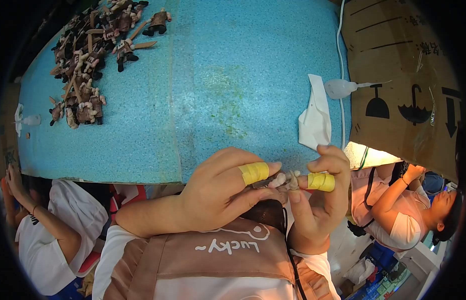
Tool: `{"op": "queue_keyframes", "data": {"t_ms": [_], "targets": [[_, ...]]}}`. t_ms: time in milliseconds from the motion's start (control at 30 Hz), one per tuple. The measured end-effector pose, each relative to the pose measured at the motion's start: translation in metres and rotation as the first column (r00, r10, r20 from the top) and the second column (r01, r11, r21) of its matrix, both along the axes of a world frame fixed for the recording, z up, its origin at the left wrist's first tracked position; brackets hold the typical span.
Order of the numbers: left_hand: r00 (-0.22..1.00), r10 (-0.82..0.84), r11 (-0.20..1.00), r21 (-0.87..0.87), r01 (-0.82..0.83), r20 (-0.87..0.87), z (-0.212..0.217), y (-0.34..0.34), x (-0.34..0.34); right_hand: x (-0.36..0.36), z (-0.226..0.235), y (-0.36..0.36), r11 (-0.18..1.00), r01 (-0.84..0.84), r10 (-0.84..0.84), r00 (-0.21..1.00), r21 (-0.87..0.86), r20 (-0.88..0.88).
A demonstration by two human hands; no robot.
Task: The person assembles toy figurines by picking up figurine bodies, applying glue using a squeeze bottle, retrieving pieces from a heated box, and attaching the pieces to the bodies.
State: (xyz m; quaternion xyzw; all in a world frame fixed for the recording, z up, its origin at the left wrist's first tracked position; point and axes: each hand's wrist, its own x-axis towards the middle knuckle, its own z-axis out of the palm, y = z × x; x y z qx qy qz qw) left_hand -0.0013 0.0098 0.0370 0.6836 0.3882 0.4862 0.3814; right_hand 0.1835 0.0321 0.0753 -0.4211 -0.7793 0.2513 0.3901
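I see the small figurine lying left-to-right between both grips, near me, off the blue counter: left hand clamped on its left end, right hand pinching its right.

A small toy figure sits just below the middle of the frame, pinched between the left hand and the right hand. It is brown and dark with pale, cream-coloured parts, lying roughly crosswise between the fingertips, and most of it is hidden by the fingers, so its full shape cannot be told. The left hand grips its darker end from the left with thumb and a forefinger wrapped in yellow tape; the right hand, also with a yellow-taped finger, closes on the paler end from the right. The figure is held up in the air, in front of the near edge of the blue surface.
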Motion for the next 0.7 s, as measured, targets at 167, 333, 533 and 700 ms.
{"op": "queue_keyframes", "data": {"t_ms": [167, 333, 533, 700], "targets": [[1.0, -0.01, 0.999, 0.049, 0.009, 0.008, 0.0, 0.005, 0.002, 0.001, -0.001, -0.006, 0.997, -0.029, 0.024, 0.997, 0.068, 0.076], [0.994, -0.033, 0.999, 0.017, 0.035, -0.107, 0.005, 0.006, -0.001, 0.0, -0.014, -0.015, 0.962, 0.072, -0.115, 0.982, 0.263, 0.152], [0.935, -0.095, 0.954, -0.237, 0.184, 0.341, 0.001, 0.003, 0.0, -0.008, -0.022, -0.014, 0.9, 0.086, -0.182, 0.965, 0.426, 0.188], [0.901, -0.179, 0.918, -0.262, 0.298, 0.396, -0.004, 0.002, -0.003, -0.008, -0.027, -0.017, 0.89, 0.069, -0.166, 0.97, 0.451, 0.18]]}}
